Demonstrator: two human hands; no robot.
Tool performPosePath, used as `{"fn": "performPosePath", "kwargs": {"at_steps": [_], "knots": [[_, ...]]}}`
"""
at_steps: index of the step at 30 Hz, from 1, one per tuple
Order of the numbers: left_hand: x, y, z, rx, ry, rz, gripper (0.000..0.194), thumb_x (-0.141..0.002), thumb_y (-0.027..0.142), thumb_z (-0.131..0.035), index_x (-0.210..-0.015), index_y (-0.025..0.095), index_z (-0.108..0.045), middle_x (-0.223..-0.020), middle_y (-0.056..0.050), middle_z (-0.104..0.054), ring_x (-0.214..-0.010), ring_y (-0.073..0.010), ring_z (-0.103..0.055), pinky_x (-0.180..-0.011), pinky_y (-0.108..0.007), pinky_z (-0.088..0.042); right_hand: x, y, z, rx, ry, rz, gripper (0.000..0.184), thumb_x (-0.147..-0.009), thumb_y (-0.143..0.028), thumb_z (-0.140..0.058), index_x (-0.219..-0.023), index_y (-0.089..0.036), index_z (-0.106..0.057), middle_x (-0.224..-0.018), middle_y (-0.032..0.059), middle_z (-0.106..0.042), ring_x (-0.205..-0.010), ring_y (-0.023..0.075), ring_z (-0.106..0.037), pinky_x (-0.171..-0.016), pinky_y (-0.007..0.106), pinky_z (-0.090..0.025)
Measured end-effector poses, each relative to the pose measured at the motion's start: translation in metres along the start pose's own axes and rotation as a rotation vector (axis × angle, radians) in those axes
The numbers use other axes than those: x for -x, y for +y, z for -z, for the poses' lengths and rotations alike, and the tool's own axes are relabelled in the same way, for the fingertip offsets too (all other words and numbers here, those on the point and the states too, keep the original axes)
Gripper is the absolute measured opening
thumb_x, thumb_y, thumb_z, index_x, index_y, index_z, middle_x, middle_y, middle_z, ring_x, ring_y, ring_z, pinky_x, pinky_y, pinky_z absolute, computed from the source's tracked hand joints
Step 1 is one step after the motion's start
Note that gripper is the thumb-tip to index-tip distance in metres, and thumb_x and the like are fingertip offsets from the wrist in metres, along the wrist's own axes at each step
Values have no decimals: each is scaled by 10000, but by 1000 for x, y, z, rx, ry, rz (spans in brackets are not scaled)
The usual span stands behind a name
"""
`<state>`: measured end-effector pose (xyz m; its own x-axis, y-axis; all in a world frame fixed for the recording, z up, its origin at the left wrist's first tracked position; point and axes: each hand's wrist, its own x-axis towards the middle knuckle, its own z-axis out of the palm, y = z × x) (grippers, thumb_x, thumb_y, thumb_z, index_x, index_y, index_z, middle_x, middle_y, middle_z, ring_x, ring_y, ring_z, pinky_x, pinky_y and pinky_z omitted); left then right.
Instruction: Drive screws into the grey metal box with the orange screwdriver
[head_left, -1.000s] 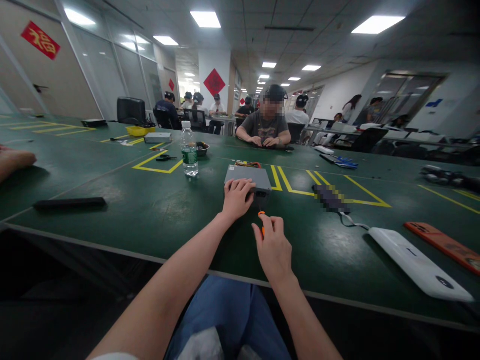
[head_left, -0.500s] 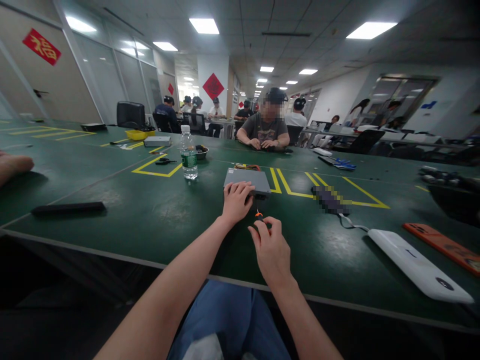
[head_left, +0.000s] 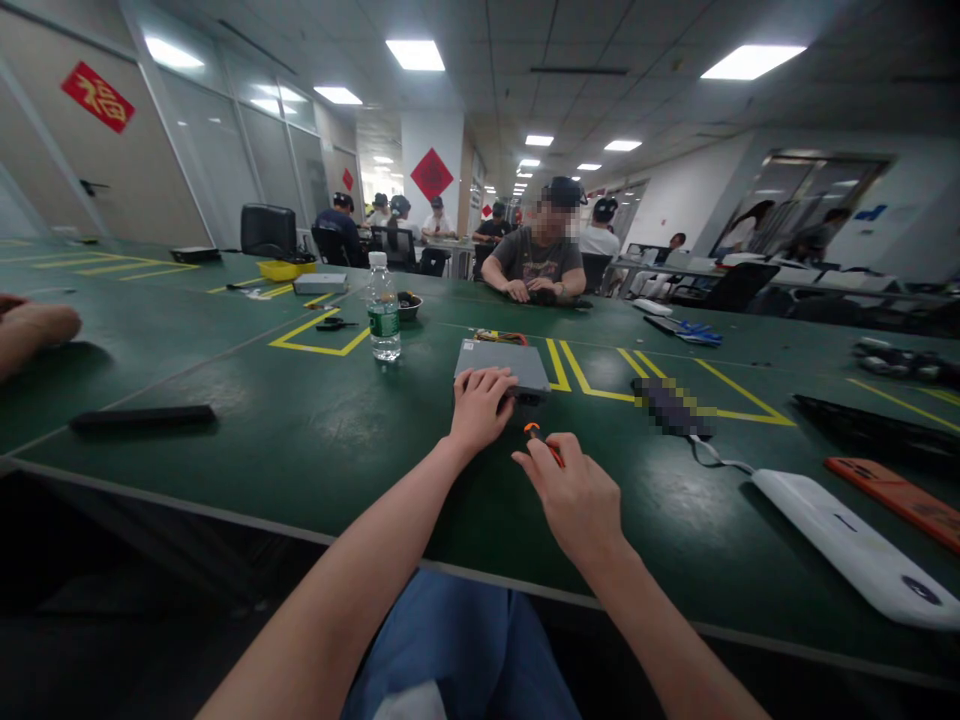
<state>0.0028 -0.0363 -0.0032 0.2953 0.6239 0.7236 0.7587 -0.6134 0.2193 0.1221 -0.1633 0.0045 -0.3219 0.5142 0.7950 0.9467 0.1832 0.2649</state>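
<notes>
A grey metal power supply [head_left: 510,358] with coloured cables at its far side lies flat on the green table in front of me. My left hand [head_left: 484,405] grips its near left corner, fingers laid over the top and thumb at the front edge. Just in front of the box, my right hand [head_left: 574,485] is closed around a screwdriver [head_left: 534,432] with an orange and black handle. The screwdriver points toward the box and stands apart from it. Its tip is hard to make out.
A water bottle [head_left: 384,310] stands left of the box, with a small bowl [head_left: 408,305] behind it. On the right lie a white power bank [head_left: 847,540] with a cable and an orange phone [head_left: 896,490]. A black bar [head_left: 142,419] lies left. Another person [head_left: 540,265] sits opposite.
My right hand has drawn back slightly to the right with the screwdriver, whose handle has tilted. My left hand stays on the power supply. The whole view has shifted a little.
</notes>
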Motion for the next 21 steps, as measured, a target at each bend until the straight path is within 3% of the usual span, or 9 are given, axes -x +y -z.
{"fn": "performPosePath", "kwargs": {"at_steps": [2,4,10,16,21], "knots": [[0,0,0,-5,-1,1,256,-839,249,-493,-1086,303,-535,-1229,31,-563,-1179,-180,-436,-1052,-401,-208,2,2,-4,-55,-15,71,147,-892,-281,-463,-887,-173,-563,-972,111,-552,-612,136,-520,-532,248,-388],[0,0,0,-6,-1,-3,250,-844,246,-481,-1082,303,-535,-1229,30,-563,-1183,-181,-433,-1050,-404,-205,8,0,-9,-110,-21,156,138,-870,-178,-424,-905,-140,-552,-1000,153,-533,-728,178,-557,-597,268,-433],[0,0,0,4,12,-4,245,-844,261,-489,-1083,296,-534,-1219,23,-570,-1172,-185,-440,-1040,-401,-211,18,0,-13,-139,-29,231,250,-846,-67,-391,-995,-176,-559,-1041,132,-548,-795,165,-576,-695,269,-459],[0,1,0,6,17,8,239,-842,265,-501,-1074,298,-545,-1213,23,-574,-1166,-185,-444,-1038,-403,-215,10,0,-9,-153,12,139,159,-878,-217,-498,-1011,-200,-584,-1010,129,-570,-755,159,-584,-713,293,-447],[0,0,-1,3,8,12,247,-834,264,-510,-1076,304,-544,-1223,22,-569,-1174,-190,-442,-1042,-413,-211,7,-4,-6,-206,-25,151,237,-895,-259,-429,-1054,-136,-555,-1146,213,-496,-972,248,-555,-773,372,-458]]}}
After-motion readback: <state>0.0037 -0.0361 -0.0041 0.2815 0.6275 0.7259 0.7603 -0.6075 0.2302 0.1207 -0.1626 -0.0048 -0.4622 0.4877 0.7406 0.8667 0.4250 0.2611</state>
